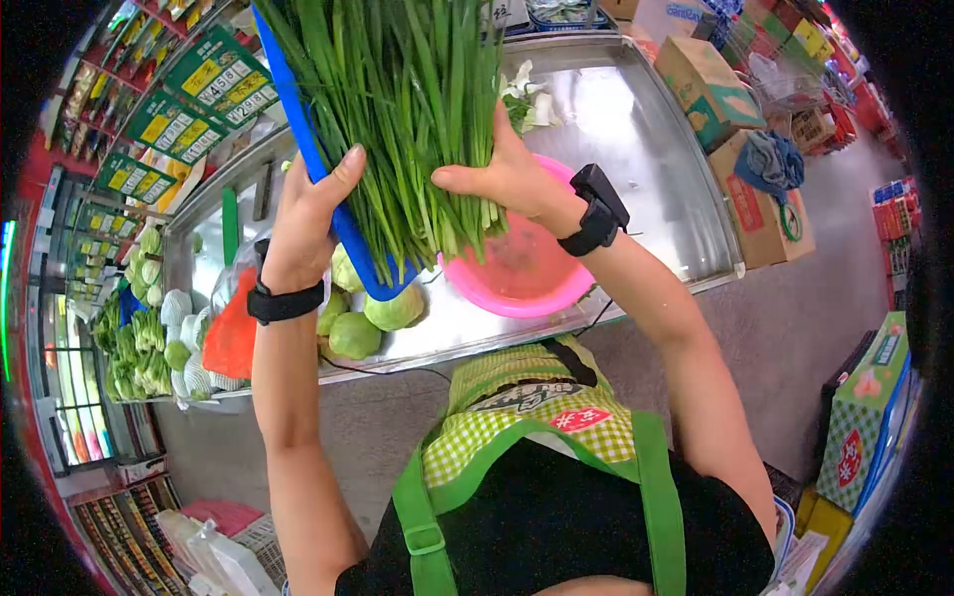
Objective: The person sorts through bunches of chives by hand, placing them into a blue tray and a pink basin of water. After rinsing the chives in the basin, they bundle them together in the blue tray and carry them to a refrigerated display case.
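Note:
A thick bunch of long green chives lies on a narrow blue tray, held up over the metal counter. My left hand is closed on the tray's left edge, its thumb over the rim against the stalks. From the right, my right hand grips the chives near their cut ends, thumb on top and fingers hidden underneath. Below the right hand stands a pink basin with cloudy reddish contents. Round green cabbages rest on the counter under the tray's lower end.
The metal counter has a raised rim. Cardboard boxes stand beyond its right side. To the left are an orange-red bag, leafy greens and green price signs. A black cable hangs along the front edge.

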Demonstrator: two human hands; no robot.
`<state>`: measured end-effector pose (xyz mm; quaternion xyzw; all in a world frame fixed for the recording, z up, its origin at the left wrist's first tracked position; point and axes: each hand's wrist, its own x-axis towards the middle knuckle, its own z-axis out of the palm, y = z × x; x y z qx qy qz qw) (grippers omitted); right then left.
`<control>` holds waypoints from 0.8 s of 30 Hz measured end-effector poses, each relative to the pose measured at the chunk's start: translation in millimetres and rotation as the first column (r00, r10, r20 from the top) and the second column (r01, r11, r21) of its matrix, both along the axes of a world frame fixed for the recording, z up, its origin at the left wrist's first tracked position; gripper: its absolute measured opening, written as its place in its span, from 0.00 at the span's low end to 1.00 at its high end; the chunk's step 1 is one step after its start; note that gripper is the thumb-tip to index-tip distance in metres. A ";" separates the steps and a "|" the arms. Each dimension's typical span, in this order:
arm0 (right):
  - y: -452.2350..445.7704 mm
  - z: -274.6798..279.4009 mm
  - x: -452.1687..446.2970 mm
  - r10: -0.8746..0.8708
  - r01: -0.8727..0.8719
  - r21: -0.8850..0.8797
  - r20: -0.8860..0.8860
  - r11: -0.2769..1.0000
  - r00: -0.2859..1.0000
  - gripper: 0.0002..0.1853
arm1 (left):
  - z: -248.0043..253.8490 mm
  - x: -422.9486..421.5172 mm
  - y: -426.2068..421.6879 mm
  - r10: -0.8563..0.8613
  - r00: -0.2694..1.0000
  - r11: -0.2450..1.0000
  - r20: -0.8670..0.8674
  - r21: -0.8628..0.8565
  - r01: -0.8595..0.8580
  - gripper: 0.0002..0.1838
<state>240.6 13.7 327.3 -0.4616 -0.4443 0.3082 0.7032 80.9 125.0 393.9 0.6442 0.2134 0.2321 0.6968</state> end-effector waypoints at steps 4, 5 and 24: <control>-21.7 -4.7 29.1 -0.059 0.058 -0.007 -0.043 0.998 0.997 0.52 | 7.5 36.8 -19.4 -0.015 0.999 0.998 -0.032 0.056 0.017 0.20; -22.3 -6.2 26.8 -0.046 0.046 0.002 -0.049 0.999 0.998 0.52 | 5.9 36.0 -18.1 -0.028 0.999 0.997 -0.022 0.071 0.029 0.20; -46.0 -33.3 22.3 -0.043 0.051 0.042 -0.171 0.998 0.984 0.54 | 4.7 44.1 -43.3 -0.036 0.992 0.980 -0.123 0.190 0.059 0.20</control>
